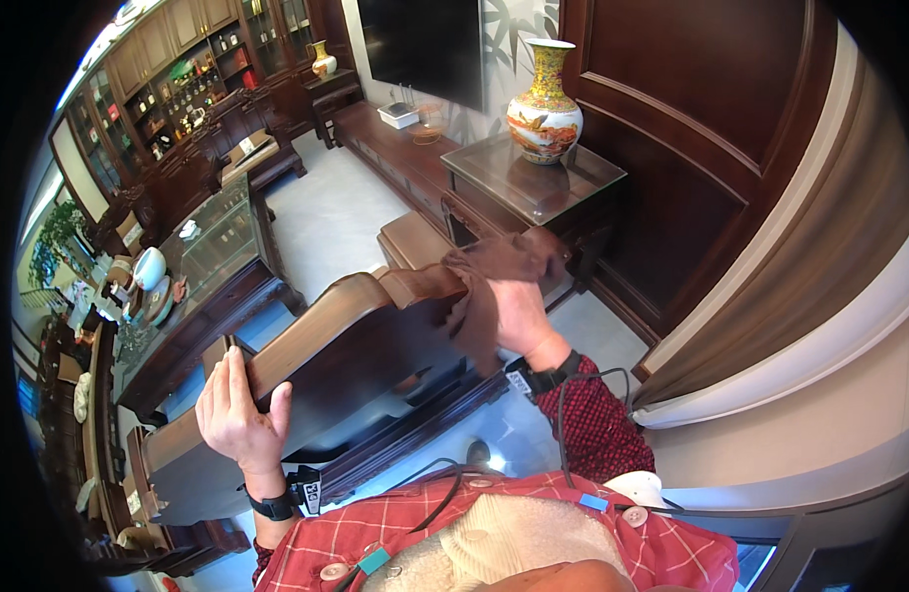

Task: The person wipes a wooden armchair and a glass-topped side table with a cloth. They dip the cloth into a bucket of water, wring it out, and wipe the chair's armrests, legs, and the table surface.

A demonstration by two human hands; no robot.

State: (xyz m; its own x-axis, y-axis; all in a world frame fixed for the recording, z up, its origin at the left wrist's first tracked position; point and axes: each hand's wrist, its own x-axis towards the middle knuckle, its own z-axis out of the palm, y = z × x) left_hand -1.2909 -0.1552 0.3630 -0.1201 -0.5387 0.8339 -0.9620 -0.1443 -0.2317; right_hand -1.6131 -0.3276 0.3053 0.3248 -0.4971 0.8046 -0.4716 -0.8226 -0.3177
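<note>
My right hand (524,318) grips a brown cloth (473,311) and presses it against the right end of the carved top rail of a dark wooden seat back (395,348). Part of the cloth hangs down over the near face, and my fingertips are hidden in its folds. Farther left along that same back, my left hand (240,414) rests on the upper edge with its fingers stretched out and the thumb apart. Both wrists wear black straps with small devices.
A side table (462,159) with a glass top bears a painted porcelain vase (544,111) beyond my right hand. A glass-topped coffee table (225,251) stands ahead to the left. Curtains (817,296) hang at the right, and a cable (565,422) runs along my right sleeve.
</note>
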